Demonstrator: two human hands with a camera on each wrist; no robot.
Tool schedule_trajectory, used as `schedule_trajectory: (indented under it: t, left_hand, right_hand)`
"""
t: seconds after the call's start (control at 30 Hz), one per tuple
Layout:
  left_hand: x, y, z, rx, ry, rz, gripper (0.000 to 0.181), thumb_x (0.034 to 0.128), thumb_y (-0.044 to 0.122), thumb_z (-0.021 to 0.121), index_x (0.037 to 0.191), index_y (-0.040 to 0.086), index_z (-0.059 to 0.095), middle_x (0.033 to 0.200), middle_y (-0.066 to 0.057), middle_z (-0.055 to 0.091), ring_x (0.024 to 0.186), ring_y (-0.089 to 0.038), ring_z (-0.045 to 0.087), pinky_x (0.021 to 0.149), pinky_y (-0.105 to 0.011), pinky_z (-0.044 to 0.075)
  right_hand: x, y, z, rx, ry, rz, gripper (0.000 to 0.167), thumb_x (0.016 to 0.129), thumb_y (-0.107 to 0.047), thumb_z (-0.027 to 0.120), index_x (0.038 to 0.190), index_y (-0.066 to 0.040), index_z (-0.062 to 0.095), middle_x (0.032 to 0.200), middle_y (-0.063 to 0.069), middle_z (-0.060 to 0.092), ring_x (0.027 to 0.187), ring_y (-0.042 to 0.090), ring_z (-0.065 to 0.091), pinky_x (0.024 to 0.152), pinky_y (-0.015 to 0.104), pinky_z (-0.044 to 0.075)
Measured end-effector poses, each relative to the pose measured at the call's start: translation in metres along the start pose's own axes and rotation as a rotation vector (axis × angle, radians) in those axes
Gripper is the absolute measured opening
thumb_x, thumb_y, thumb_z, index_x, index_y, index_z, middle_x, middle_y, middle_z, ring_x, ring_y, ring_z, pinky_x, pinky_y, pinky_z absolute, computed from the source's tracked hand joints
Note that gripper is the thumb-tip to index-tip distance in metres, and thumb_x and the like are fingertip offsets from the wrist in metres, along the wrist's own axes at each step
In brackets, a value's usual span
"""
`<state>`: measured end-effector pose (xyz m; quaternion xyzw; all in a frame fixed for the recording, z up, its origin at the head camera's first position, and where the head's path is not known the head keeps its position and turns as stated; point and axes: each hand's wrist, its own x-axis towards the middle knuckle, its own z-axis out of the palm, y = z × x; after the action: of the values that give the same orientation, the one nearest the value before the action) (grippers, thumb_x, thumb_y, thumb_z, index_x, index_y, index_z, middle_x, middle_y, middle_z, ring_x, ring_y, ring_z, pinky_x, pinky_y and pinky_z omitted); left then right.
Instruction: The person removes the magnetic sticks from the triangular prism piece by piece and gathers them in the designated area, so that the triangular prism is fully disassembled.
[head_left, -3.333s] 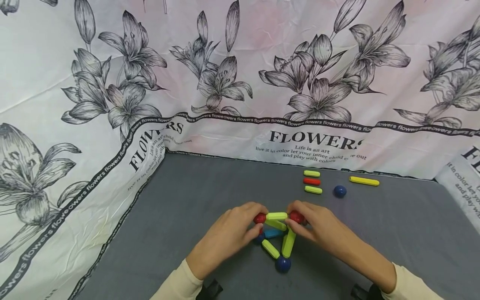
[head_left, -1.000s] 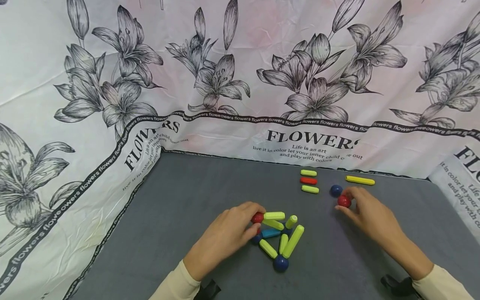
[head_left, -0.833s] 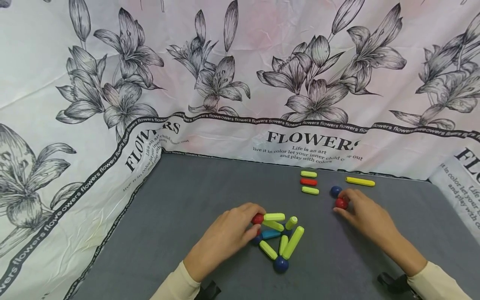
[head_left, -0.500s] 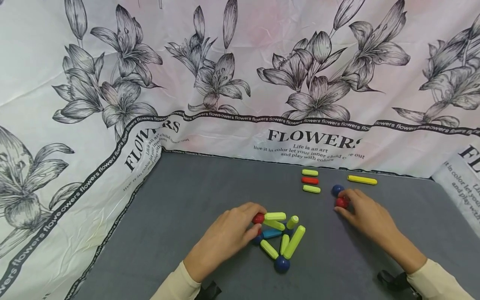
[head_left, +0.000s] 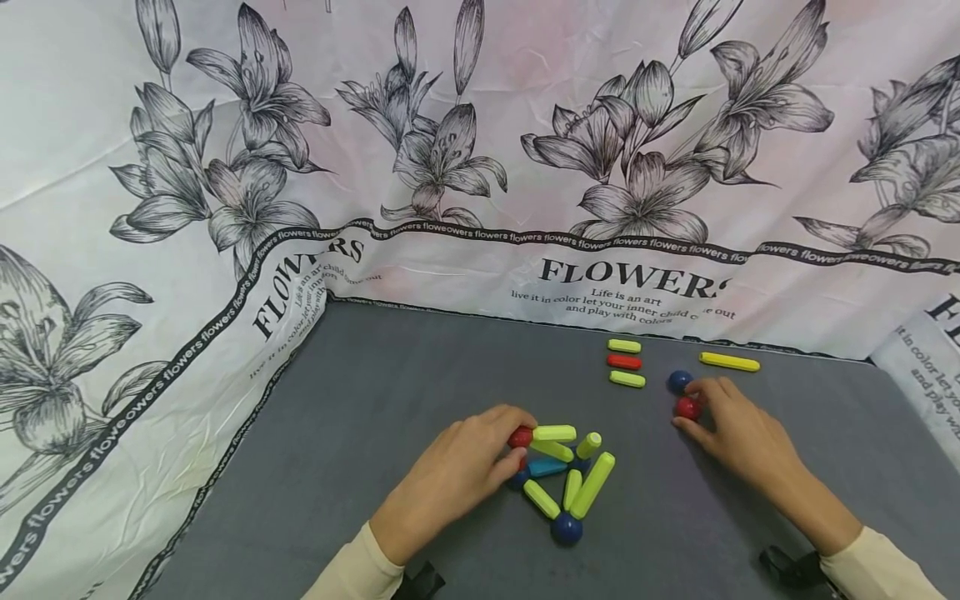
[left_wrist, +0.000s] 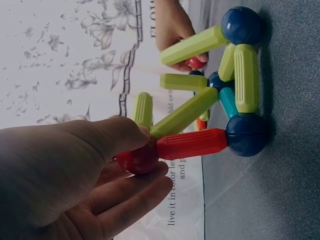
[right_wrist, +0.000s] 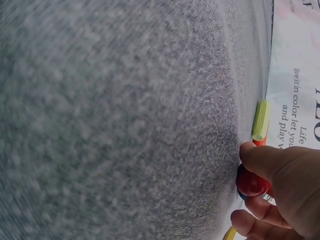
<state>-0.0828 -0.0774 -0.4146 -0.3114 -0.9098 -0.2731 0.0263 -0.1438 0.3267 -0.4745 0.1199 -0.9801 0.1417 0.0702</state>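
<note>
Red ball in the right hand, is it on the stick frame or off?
Off: the right hand pinches the red ball beside a blue ball, with grey tabletop between it and the stick frame.

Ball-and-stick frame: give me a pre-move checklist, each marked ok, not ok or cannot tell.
1. Left hand grips a red ball joined to sticks: ok.
2. Right hand holds the other red ball: ok.
3. That ball clear of the loose blue ball: cannot tell, very close.
4. Raised lime sticks capped at their free ends: not ok, all three bare.
5. Yellow stick apart from right hand: ok.
</note>
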Motion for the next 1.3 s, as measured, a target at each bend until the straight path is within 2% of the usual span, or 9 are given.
schedule_trajectory:
  t: [0.33, 0.43, 0.6, 0.7, 0.87, 1.0, 1.17, 1.3]
  left_hand:
    - [0.000, 0.002, -0.001, 0.001, 0.002, 0.000, 0.030, 0.1026, 0.018, 0.073, 0.131, 0.017, 0.066, 0.126, 0.005, 0.069, 0.089, -0.004, 0.062, 0.077, -0.020, 0.054]
    - [0.000, 0.003, -0.001, -0.006, 0.000, 0.001, 0.030, 0.1025, 0.018, 0.073, 0.131, 0.017, 0.066, 0.126, 0.005, 0.068, 0.089, -0.004, 0.062, 0.078, -0.020, 0.054]
    - [0.001, 0.003, 0.000, -0.010, -0.001, -0.001, 0.029, 0.1022, 0.017, 0.073, 0.130, 0.015, 0.066, 0.124, 0.004, 0.069, 0.088, -0.005, 0.061, 0.078, -0.021, 0.054]
    - [0.000, 0.003, 0.001, -0.007, 0.000, -0.003, 0.028, 0.1021, 0.016, 0.073, 0.129, 0.014, 0.066, 0.124, 0.003, 0.069, 0.088, -0.006, 0.062, 0.078, -0.021, 0.054]
    - [-0.001, 0.002, 0.000, 0.000, 0.001, -0.019, 0.030, 0.1021, 0.019, 0.074, 0.131, 0.015, 0.066, 0.126, 0.003, 0.069, 0.091, -0.007, 0.064, 0.081, -0.023, 0.056]
    - [0.000, 0.002, 0.000, 0.001, 0.002, -0.012, 0.030, 0.1021, 0.019, 0.074, 0.131, 0.016, 0.066, 0.126, 0.003, 0.069, 0.092, -0.008, 0.063, 0.081, -0.023, 0.056]
    - [0.001, 0.001, 0.001, 0.004, 0.006, 0.008, 0.029, 0.1018, 0.017, 0.074, 0.130, 0.015, 0.066, 0.126, 0.003, 0.069, 0.091, -0.007, 0.063, 0.079, -0.022, 0.055]
    - [0.000, 0.001, 0.002, 0.006, 0.011, 0.009, 0.029, 0.1015, 0.016, 0.074, 0.130, 0.016, 0.066, 0.126, 0.003, 0.069, 0.091, -0.007, 0.064, 0.079, -0.022, 0.055]
  right_hand:
    - [-0.004, -0.001, -0.006, -0.005, 0.031, -0.004, 0.051, 0.087, -0.029, 0.088, 0.126, -0.009, 0.060, 0.118, 0.018, 0.058, 0.068, 0.022, 0.059, 0.051, 0.038, 0.043]
    - [-0.006, -0.006, -0.011, -0.024, 0.065, -0.022, 0.050, 0.086, -0.027, 0.088, 0.125, -0.008, 0.061, 0.118, 0.018, 0.056, 0.064, 0.021, 0.054, 0.051, 0.036, 0.041]
    - [-0.013, -0.027, -0.018, -0.020, 0.169, -0.121, 0.044, 0.084, -0.023, 0.090, 0.119, -0.009, 0.067, 0.109, 0.012, 0.059, 0.066, 0.021, 0.054, 0.055, 0.037, 0.042]
    - [-0.017, -0.046, -0.020, 0.034, 0.178, -0.208, 0.037, 0.085, -0.018, 0.089, 0.117, -0.015, 0.069, 0.102, 0.001, 0.060, 0.076, 0.016, 0.059, 0.059, 0.034, 0.048]
    - [-0.019, -0.071, -0.016, 0.153, 0.101, -0.343, 0.040, 0.087, -0.011, 0.088, 0.120, -0.019, 0.067, 0.097, -0.011, 0.057, 0.078, 0.005, 0.050, 0.059, 0.022, 0.044]
    - [-0.021, -0.080, -0.006, 0.226, 0.034, -0.418, 0.044, 0.085, -0.008, 0.089, 0.123, -0.015, 0.066, 0.097, -0.013, 0.058, 0.076, 0.002, 0.049, 0.060, 0.019, 0.043]
    - [-0.019, -0.085, 0.006, 0.278, -0.090, -0.437, 0.048, 0.087, -0.007, 0.086, 0.129, -0.014, 0.065, 0.099, -0.013, 0.062, 0.081, 0.002, 0.056, 0.066, 0.021, 0.050]
    - [-0.016, -0.089, 0.014, 0.313, -0.186, -0.422, 0.051, 0.090, -0.008, 0.084, 0.136, -0.015, 0.062, 0.114, -0.010, 0.067, 0.094, 0.004, 0.063, 0.077, 0.027, 0.057]
